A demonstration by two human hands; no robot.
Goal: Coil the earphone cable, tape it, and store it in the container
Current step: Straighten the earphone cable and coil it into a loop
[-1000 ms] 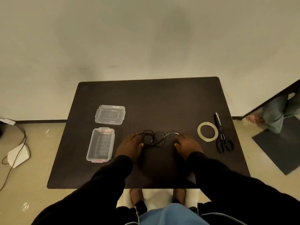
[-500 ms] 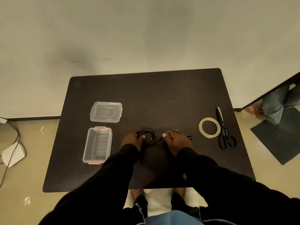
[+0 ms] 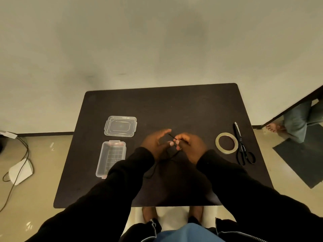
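Observation:
The black earphone cable is lifted above the dark table, between my two hands. My right hand pinches one end of it, which sticks up between the fingers. My left hand is cupped around the cable, thumb against it, and the rest of the cable hangs down toward my left sleeve. The clear plastic container lies open at the left, partly hidden by my left sleeve. A roll of clear tape lies at the right.
The container's clear lid lies just behind the container. Black scissors lie right of the tape roll. Another person's bare foot shows on the floor at far right. A white device with cables lies on the floor at left.
Both hands have lifted the cable off the table and come together. The loose tangle that lay on the table now hangs from my hands.

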